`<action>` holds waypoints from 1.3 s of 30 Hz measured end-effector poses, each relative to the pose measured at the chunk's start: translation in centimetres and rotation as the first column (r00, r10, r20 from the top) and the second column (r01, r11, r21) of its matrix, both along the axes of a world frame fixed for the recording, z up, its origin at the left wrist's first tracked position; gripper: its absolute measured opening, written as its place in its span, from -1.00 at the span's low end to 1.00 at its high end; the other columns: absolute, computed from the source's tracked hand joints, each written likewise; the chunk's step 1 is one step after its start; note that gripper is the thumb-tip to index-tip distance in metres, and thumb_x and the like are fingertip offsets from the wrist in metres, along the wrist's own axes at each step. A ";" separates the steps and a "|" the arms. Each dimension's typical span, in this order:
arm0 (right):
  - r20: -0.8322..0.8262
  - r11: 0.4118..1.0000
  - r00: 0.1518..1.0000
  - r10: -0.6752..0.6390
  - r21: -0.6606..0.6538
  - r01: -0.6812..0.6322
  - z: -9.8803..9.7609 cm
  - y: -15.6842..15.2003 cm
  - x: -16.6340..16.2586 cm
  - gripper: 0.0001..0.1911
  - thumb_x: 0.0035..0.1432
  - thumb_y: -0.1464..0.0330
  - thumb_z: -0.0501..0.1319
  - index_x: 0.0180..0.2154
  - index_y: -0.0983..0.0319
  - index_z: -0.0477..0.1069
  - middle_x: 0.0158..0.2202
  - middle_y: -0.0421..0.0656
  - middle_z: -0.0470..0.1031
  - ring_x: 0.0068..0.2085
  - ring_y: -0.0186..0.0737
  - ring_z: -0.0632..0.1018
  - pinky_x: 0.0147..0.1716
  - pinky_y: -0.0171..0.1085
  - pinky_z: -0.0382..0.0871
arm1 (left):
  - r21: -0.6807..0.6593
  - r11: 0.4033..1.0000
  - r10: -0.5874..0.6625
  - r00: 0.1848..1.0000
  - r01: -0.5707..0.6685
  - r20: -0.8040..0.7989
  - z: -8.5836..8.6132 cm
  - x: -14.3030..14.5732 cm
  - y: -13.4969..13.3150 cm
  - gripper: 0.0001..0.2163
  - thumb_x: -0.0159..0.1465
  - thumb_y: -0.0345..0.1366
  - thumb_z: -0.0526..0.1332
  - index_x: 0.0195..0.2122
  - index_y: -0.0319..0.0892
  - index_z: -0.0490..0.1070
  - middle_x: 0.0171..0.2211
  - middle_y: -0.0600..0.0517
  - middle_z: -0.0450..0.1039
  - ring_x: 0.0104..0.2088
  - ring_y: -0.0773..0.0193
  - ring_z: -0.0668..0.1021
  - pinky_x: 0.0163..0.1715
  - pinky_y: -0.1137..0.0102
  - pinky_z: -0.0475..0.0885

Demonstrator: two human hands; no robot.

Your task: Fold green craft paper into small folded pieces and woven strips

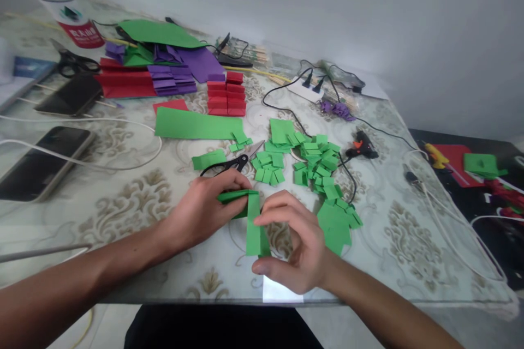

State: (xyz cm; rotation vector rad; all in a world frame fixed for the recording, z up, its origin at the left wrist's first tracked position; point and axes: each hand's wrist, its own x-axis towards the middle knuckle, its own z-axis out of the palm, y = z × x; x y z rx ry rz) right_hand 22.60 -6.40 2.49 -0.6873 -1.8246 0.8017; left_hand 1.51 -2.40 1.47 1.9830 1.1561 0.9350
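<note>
My left hand (213, 202) pinches a folded green paper strip (253, 229) near its top, thumb against fingers. The strip's free end hangs down toward the table's front edge, with a second layer showing behind it. My right hand (297, 240) is at the strip's right side, an index fingertip touching it. The thumb of that hand stays apart from the index finger, near the strip's lower end. Just beyond my left hand lie black-handled scissors (235, 163), their blades pointing away to the right. Small folded green paper pieces (321, 158) are heaped beyond my right hand.
A long green paper strip (196, 124) lies behind the scissors, near folded red paper (226, 95) and purple paper (172, 79). At left are a phone (45, 161) and a white cable. A glue gun (362, 146) and power strip (306, 89) sit at right.
</note>
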 end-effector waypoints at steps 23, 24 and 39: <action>0.184 0.940 0.955 -0.231 -0.213 0.268 -0.1 -0.2 -0.3 -0.43 0.11 0.57 0.23 0.16 0.12 0.43 0.12 -0.02 0.56 0.12 -0.01 0.60 0.10 -0.01 0.57 | 0.180 0.984 0.049 0.983 -0.016 -0.177 0.1 0.0 -0.3 -0.85 0.35 -0.40 0.26 -0.08 -0.08 0.48 -0.26 0.12 0.70 -0.34 0.23 0.74 -0.35 0.43 0.55; 0.196 0.932 0.956 -0.218 -0.249 0.264 -0.1 -0.2 -0.4 -0.44 0.14 0.56 0.25 0.17 0.12 0.43 0.13 -0.02 0.57 0.12 -0.01 0.61 0.11 0.00 0.57 | 0.190 0.982 0.054 0.981 -0.018 -0.187 0.0 0.0 -0.3 -0.85 0.35 -0.39 0.26 -0.08 -0.08 0.47 -0.26 0.11 0.71 -0.34 0.21 0.74 -0.37 0.42 0.55; -0.297 0.625 0.923 -0.244 -0.776 -0.084 -1.4 1.7 -0.3 -0.74 0.23 0.09 0.43 -0.12 0.06 0.67 -0.06 -0.15 0.70 -0.05 -0.13 0.68 -0.04 -0.15 0.62 | 0.186 0.982 0.030 0.998 -0.020 -0.051 0.4 0.0 -0.6 -0.81 0.36 -0.46 0.26 -0.06 -0.06 0.42 -0.26 0.13 0.69 -0.31 0.28 0.73 -0.31 0.48 0.58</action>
